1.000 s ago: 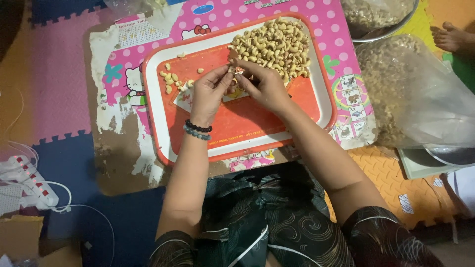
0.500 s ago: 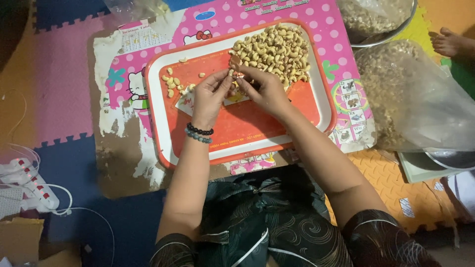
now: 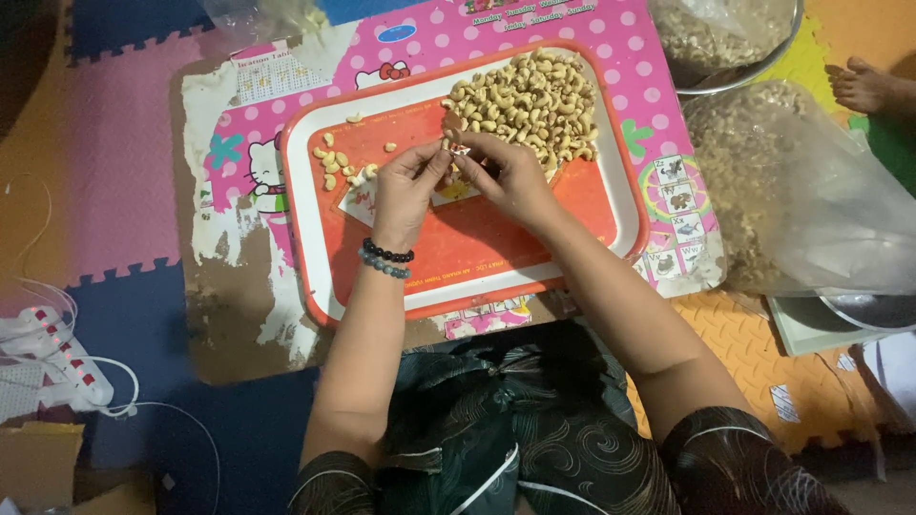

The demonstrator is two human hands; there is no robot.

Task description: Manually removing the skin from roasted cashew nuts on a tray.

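A low pink table point(image 3: 611, 57) with white dots and cartoon stickers stands on foam floor mats. On it lies an orange tray point(image 3: 477, 248) with a white rim. A clear plastic bag point(image 3: 792, 191) of nuts bulges to the right of the table, just below a metal bowl point(image 3: 725, 38). A pile of cashews point(image 3: 530, 91) fills the tray's far right corner; a few loose nuts point(image 3: 334, 162) lie at its far left. The left hand point(image 3: 405, 186) and right hand point(image 3: 510, 172) meet just in front of the pile, fingertips pinched narrow on one small nut point(image 3: 456, 148) between them.
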